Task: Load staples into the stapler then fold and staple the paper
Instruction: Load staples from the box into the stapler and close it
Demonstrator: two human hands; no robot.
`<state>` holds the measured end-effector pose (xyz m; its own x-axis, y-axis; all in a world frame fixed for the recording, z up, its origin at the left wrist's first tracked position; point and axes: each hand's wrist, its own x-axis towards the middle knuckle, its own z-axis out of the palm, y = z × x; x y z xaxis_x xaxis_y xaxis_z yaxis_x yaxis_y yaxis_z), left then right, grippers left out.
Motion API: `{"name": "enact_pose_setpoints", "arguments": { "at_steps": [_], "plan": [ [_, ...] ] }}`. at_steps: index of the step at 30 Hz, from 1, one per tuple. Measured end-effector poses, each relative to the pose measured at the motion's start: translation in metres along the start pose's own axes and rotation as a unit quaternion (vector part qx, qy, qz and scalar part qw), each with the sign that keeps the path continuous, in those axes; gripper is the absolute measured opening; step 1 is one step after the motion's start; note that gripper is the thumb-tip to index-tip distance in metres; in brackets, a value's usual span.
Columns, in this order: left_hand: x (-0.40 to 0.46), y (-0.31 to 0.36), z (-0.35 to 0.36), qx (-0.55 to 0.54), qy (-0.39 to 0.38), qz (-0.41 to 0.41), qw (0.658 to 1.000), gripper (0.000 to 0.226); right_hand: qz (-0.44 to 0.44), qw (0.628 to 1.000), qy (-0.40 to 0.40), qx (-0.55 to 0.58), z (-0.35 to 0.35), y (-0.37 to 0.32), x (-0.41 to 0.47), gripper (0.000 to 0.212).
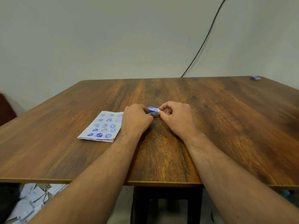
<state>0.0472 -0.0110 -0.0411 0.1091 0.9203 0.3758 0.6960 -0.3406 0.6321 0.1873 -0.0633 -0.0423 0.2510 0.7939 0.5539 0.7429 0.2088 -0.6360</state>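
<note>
Risk at this moment comes mostly from how small the work is compared with the 2 hands around it. The wide brown wooden table [210,126] gives much free surface, so nothing large stands in the way. On it, just left of the hands, lies the white folded sheet of paper stamped with blue hearts and smiley faces [102,126]; the left wrist is touching or almost touching its right edge, and I judge that a sideways move of this arm can push the sheet or crease it.

The left hand [135,118] is curled, fingers pressed together around the left end of the small blue and silver metal stapler [153,111], which sits at the middle of the table between both hands. The right hand [176,115] pinches at the right end of the stapler with thumb and forefinger; whether it holds a strip of staples I cannot tell, the spot is too small and partly hidden.

If staples are going in, a tilted strip can jam in the channel or break apart. A spring part can also snap on a fingertip.

Far away at the right back corner lies a small blue object [255,77], maybe the staple box.
</note>
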Motion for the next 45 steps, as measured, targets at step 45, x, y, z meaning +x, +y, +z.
{"name": "enact_pose_setpoints", "arguments": {
  "at_steps": [45],
  "plan": [
    [0.0,0.001,0.003,-0.029,-0.043,0.06,0.997,0.018,-0.027,0.963,-0.04,-0.265,0.001,-0.007,-0.001,0.027]
  ]
}}
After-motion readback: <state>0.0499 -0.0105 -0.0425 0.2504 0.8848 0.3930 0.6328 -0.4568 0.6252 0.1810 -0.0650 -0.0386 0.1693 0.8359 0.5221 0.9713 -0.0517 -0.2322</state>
